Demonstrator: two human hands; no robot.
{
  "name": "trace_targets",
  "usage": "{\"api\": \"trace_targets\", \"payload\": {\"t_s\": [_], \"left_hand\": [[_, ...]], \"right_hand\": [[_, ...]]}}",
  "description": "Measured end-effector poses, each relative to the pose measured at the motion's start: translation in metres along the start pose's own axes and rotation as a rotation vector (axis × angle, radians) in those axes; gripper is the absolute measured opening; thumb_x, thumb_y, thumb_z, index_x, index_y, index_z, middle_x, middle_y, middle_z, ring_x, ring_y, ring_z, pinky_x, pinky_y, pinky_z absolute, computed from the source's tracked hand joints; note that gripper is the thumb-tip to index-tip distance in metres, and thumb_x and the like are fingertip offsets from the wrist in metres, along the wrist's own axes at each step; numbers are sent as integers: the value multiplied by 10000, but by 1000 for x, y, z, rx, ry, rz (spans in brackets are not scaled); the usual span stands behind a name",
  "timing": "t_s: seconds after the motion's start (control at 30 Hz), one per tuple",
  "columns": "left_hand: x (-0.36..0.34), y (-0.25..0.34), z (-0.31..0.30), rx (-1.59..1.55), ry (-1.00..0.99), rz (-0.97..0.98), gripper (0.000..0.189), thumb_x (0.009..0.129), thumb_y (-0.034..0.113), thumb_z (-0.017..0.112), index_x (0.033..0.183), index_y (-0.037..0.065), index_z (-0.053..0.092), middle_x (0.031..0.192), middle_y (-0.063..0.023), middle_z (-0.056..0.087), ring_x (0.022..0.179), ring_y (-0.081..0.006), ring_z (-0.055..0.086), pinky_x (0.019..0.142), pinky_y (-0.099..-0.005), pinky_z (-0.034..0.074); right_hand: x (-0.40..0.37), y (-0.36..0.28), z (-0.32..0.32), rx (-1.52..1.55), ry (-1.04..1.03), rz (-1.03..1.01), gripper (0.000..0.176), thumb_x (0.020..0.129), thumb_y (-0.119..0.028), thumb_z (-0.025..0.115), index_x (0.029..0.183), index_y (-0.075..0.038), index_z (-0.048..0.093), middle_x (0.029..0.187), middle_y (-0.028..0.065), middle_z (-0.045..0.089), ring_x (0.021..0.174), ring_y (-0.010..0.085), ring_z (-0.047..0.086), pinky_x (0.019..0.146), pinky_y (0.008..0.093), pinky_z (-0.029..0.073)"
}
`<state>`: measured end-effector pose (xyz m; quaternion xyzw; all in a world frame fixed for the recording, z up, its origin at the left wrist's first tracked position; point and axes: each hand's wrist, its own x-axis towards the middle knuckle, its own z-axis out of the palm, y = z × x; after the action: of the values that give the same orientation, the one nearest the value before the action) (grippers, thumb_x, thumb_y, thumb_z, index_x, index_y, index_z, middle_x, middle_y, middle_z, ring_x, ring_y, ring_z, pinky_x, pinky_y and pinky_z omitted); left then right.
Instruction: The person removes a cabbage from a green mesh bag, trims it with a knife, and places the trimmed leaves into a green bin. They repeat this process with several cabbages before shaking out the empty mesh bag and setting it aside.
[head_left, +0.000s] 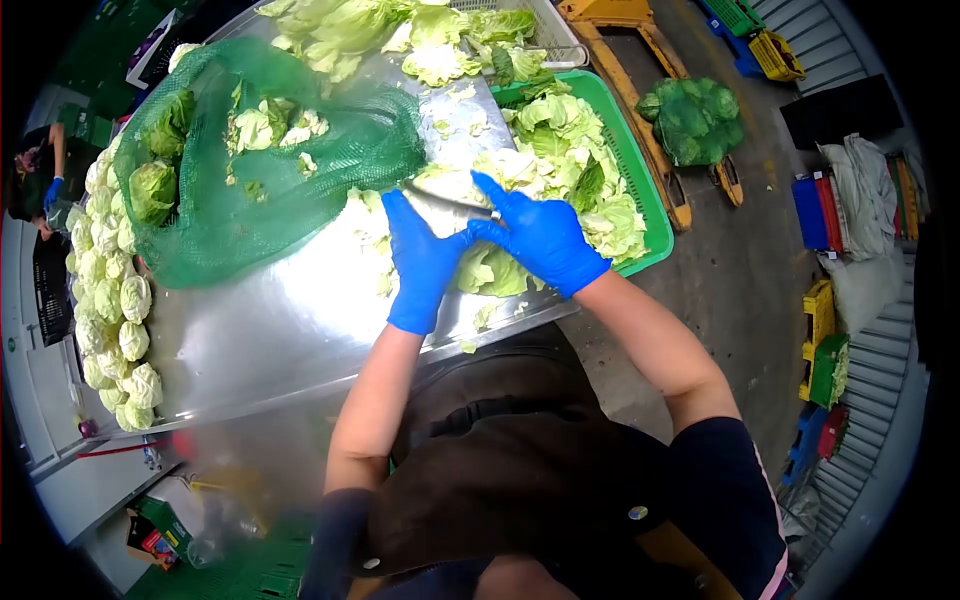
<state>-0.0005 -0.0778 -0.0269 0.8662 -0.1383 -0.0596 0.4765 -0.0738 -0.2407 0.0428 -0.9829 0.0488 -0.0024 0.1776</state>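
My right hand (545, 243), in a blue glove, is closed round the handle of a knife (450, 198), its index finger stretched forward. The dark, slim blade points left across a pale cabbage (440, 215). My left hand (418, 262), also in a blue glove, grips the near left side of this cabbage, thumb towards my right hand. The gloves and blade partly hide the cabbage. Loose leaves (495, 272) lie under and beside my hands. Left of them spreads a green net bag (290, 190) with cabbage heads (153, 192) and leaf scraps inside it.
A green crate (650, 215) of leaves stands at the right of the metal table (265, 345). Many trimmed cabbages (107, 290) line its left edge. A pale crate (560, 40) is at the back. Beyond are a yellow pallet jack (632, 100), a filled net sack (690, 120) and another person (38, 165).
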Motion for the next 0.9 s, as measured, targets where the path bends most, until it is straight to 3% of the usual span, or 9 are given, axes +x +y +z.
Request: {"api": "trace_targets", "payload": {"t_s": [0.27,0.37,0.4,0.5,0.53,0.57,0.67,0.77,0.9], "left_hand": [[7,21,-18,-199,-192,-118,1163,607,380,887,1435,-100,226,1412,-314,373,1305,-434,385,1080,-465,332],[4,5,-5,25,-64,-46,1155,608,382,884,1442,-81,232,1380,-297,404,1269,-428,416,1060,-463,349],[1,10,-5,119,-76,-85,1142,627,383,873,1443,-85,226,1389,-296,398,1274,-427,414,1058,-461,354],[-6,18,-11,-91,-55,-42,1124,658,385,858,1438,-105,213,1403,-313,378,1282,-437,409,1064,-466,350],[-4,5,-7,36,-11,36,1089,685,369,843,1430,-115,214,1381,-329,387,1259,-450,425,1058,-473,352],[-8,-8,3,220,107,181,1075,686,363,843,1423,-113,222,1341,-332,416,1223,-464,444,1034,-478,371],[-3,-2,0,152,30,60,1079,681,371,847,1417,-117,227,1341,-341,420,1241,-474,430,1033,-495,367],[2,2,-2,165,-31,2,1081,690,358,842,1428,-118,211,1401,-353,366,1289,-478,389,1069,-495,337],[-17,-19,16,139,58,249,1082,732,361,806,1451,-123,158,1480,-354,247,1372,-490,264,1135,-501,236]], "right_hand": [[18,-2,5,-39,-31,-130,558,953,-451,500,1443,-199,416,751,132,663,592,301,638,498,427,484],[12,-5,-3,-79,-140,-45,570,943,-461,513,1439,-195,422,738,129,661,586,309,635,511,426,488],[15,-4,-2,-106,-141,-45,542,935,-465,524,1392,-179,477,729,134,667,586,315,638,522,432,493],[37,3,21,3,7,-128,492,938,-468,513,1325,-166,538,711,146,670,598,321,648,531,440,499],[43,-1,19,-46,1,-104,470,944,-480,491,1274,-157,570,710,124,679,615,328,656,538,443,500],[50,-6,9,-67,-74,-49,473,945,-500,469,1226,-146,609,777,125,694,694,333,671,593,449,515],[71,1,10,51,-89,-52,474,938,-519,457,1022,-131,716,970,141,702,908,323,666,771,455,518],[91,3,-10,-40,-330,-50,596,935,-595,420,1033,-88,718,1038,181,685,945,360,657,828,459,513],[124,22,-15,-137,-286,-95,656,911,-648,426,871,-69,731,918,192,694,864,373,664,775,471,526]]}}
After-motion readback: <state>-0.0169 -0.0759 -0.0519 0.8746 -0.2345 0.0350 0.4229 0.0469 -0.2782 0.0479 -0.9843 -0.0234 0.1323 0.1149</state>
